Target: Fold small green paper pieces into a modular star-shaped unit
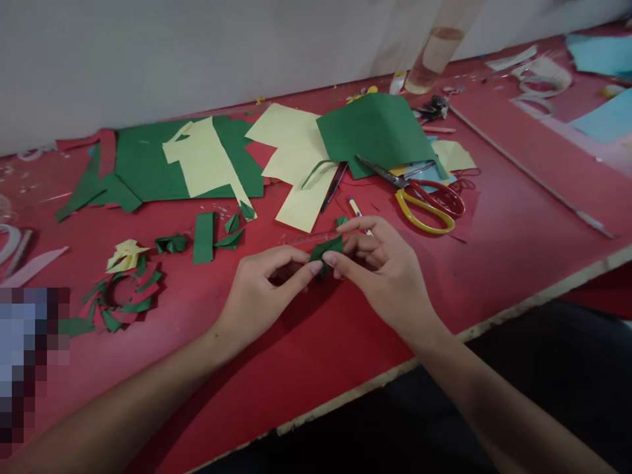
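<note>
Grn paper pinched btwn L hand & R hand.

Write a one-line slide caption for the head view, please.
Left hand and right hand pinch folded green paper over a red table, with scissors and a paper ring nearby.

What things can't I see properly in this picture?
All in the head view:
Parts of the folded green paper: hidden by fingers of the left hand and right hand.
The tall container's top: cut off by the top edge.
The light blue paper: cut off by the right edge.
The pixelated thing: coarse blocks hide what it is.
</note>
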Tool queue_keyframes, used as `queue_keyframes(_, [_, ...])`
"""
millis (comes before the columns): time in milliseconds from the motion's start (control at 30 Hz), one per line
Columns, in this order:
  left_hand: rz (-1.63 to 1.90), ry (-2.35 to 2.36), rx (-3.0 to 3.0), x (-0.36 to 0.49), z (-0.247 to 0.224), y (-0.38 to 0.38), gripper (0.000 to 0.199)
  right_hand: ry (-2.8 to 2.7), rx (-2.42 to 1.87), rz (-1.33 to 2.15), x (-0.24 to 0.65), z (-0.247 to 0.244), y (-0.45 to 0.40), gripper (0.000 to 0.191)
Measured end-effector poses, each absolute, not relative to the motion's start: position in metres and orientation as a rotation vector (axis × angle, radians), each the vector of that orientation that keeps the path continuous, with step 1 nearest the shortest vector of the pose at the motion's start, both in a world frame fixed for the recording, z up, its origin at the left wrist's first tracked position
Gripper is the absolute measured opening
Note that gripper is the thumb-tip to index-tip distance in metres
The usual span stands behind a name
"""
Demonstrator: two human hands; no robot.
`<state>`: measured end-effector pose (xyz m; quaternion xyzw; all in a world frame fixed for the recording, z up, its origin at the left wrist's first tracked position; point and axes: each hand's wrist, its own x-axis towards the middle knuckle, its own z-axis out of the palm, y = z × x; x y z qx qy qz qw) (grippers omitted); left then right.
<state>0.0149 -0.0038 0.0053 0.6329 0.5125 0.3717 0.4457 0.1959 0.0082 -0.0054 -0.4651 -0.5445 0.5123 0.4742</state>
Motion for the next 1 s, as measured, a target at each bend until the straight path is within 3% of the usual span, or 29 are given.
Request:
queue_keyframes(533, [0.928,1.272,1.619,0.0125,0.0081,-0.0040,0.032,-1.239,-1.132,1.276,0.1950,-0.0064,0.0079,0.026])
queue_keyframes(1000, [0.880,1.268,1.623,0.0127,0.0078,-0.0041,0.023,-1.250,-1.131,1.299,0.1931,-0.0065,0.0063,0.028])
